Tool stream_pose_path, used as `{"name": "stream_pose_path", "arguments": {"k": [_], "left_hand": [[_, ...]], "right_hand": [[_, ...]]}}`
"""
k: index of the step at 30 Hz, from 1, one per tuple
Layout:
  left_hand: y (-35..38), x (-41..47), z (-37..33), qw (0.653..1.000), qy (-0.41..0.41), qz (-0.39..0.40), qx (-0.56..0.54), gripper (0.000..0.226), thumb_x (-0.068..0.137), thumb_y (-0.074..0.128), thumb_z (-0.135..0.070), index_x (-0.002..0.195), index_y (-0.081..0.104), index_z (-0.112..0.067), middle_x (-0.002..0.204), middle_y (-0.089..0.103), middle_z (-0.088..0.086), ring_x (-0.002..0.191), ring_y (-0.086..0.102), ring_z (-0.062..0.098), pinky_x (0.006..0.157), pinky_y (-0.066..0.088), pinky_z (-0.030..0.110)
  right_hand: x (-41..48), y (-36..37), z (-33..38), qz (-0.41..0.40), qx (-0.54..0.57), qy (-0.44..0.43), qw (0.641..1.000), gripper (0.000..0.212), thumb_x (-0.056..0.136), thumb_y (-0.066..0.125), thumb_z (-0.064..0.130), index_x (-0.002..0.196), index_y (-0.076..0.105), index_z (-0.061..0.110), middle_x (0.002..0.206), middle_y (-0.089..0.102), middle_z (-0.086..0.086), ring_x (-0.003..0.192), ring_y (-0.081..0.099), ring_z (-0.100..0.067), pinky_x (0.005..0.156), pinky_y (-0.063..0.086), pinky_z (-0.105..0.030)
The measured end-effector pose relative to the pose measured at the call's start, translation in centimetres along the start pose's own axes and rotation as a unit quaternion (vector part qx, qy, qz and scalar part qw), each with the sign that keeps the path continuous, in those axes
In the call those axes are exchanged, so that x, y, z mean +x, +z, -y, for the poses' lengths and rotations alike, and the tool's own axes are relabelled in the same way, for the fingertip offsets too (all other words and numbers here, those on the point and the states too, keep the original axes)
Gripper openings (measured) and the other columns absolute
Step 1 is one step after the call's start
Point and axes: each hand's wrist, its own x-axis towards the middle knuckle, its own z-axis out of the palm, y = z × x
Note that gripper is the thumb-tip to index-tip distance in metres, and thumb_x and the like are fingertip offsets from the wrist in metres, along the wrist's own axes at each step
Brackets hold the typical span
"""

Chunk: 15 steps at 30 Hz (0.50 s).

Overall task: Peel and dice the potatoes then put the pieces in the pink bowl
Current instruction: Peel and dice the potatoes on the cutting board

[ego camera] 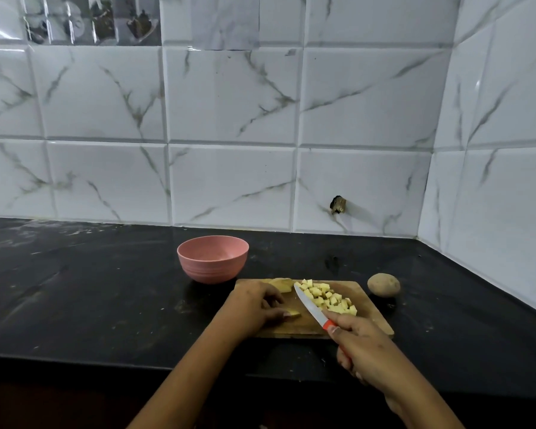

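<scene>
many cubes (328, 298) are cut, none seen in the pink bowl (212, 269). one potato (383, 284) is unpeeled. left hand (254, 305) holds a slice (293, 314), right hand (364, 346) grips the knife (310, 305).

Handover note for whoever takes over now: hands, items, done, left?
Left hand holds a potato piece on the cutting board. Right hand grips the knife, blade beside the diced pile. A peeled chunk lies at the board's far edge. Pink bowl behind the board, no dice visible inside. Unpeeled potato on the counter, right of the board.
Done: one pile diced.
Left: dice the two pieces, peel and dice the whole potato, bowl everything.
</scene>
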Motion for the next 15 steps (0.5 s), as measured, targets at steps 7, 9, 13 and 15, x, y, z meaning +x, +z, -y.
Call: {"name": "stream_pose_path", "arguments": {"k": [7, 9, 13, 15], "left_hand": [[-0.6, -1.0, 0.6, 0.999, -0.015, -0.049, -0.012, 0.016, 0.078, 0.076, -0.020, 0.094, 0.075, -0.023, 0.096, 0.067, -0.012, 0.086, 0.058, -0.002, 0.080, 0.041, 0.006], [-0.3, -0.9, 0.3, 0.998, -0.018, -0.062, -0.011, 0.014, 0.078, 0.076, -0.019, 0.092, 0.075, -0.023, 0.098, 0.066, -0.011, 0.090, 0.058, 0.000, 0.087, 0.044, 0.013], [0.0, -0.9, 0.1, 0.997, -0.037, -0.067, -0.001, 0.014, 0.078, 0.076, -0.023, 0.091, 0.073, -0.026, 0.104, 0.064, -0.009, 0.099, 0.056, 0.004, 0.094, 0.047, 0.022], [-0.1, -0.8, -0.1, 0.997, -0.044, -0.060, 0.010, 0.013, 0.078, 0.075, -0.025, 0.091, 0.073, -0.026, 0.104, 0.065, -0.009, 0.100, 0.056, 0.005, 0.095, 0.047, 0.025]], "right_hand": [[0.0, 0.2, -0.8, -0.030, -0.196, -0.038, 0.979, 0.034, 0.101, 0.041, 0.035, 0.134, 0.050, 0.038, 0.073, 0.051, 0.013, 0.070, 0.053, -0.004, 0.065, 0.046, -0.025], [0.2, 0.4, -0.9, -0.031, -0.204, -0.054, 0.977, 0.038, 0.100, 0.042, 0.035, 0.138, 0.046, 0.040, 0.072, 0.046, 0.016, 0.068, 0.050, -0.001, 0.062, 0.041, -0.022], [0.1, 0.5, -0.8, -0.029, -0.215, -0.065, 0.974, 0.039, 0.100, 0.043, 0.034, 0.138, 0.045, 0.042, 0.074, 0.045, 0.017, 0.068, 0.052, -0.001, 0.060, 0.042, -0.021], [0.0, 0.6, -0.7, -0.034, -0.228, -0.069, 0.971, 0.037, 0.100, 0.043, 0.034, 0.137, 0.048, 0.041, 0.077, 0.048, 0.017, 0.068, 0.054, -0.001, 0.061, 0.043, -0.021]]}}
